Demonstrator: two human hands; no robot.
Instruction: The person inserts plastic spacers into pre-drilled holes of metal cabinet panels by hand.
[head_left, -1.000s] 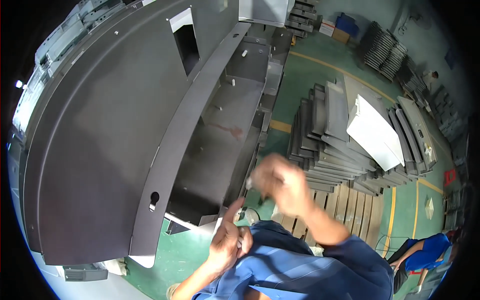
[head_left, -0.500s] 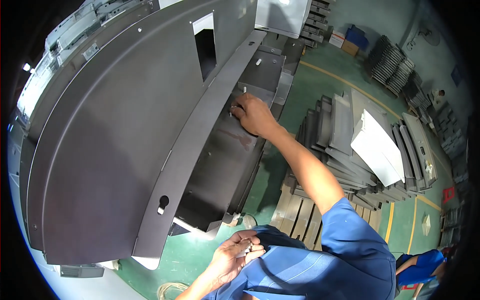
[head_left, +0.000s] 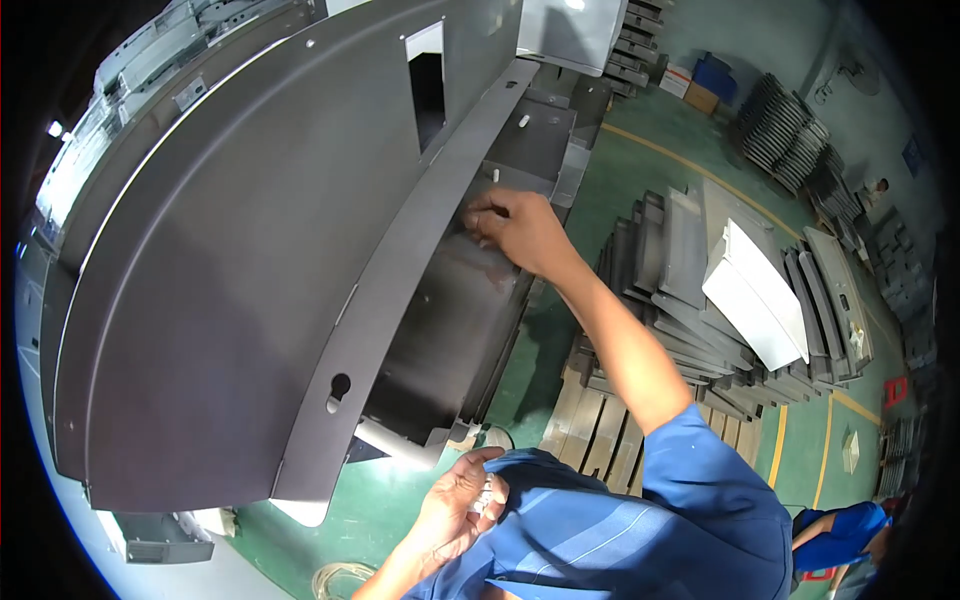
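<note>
My right hand (head_left: 518, 232) reaches into the recess of a large dark grey sheet-metal panel (head_left: 230, 250). Its fingertips are drawn together close to the recessed surface (head_left: 430, 320); motion blurs them, and whatever sits between them is too small to name. Just beyond the hand a small white peg (head_left: 495, 176) stands up, and farther off lies another white peg (head_left: 524, 121). Low in front of my blue shirt, my left hand (head_left: 462, 508) curls around several small white pieces (head_left: 486, 494).
Right of the panel, stacked grey metal sheets (head_left: 680, 290) rest on a wooden pallet (head_left: 600, 440), topped by a white folded sheet (head_left: 755, 295). Another person in blue (head_left: 845, 535) is at the lower right. A coiled cable (head_left: 342, 580) lies on the green floor.
My right hand has shifted slightly to the right, its fingers now blurred. The fingers of my left hand have curled more around the white pieces. The panel appears a little farther right in view.
</note>
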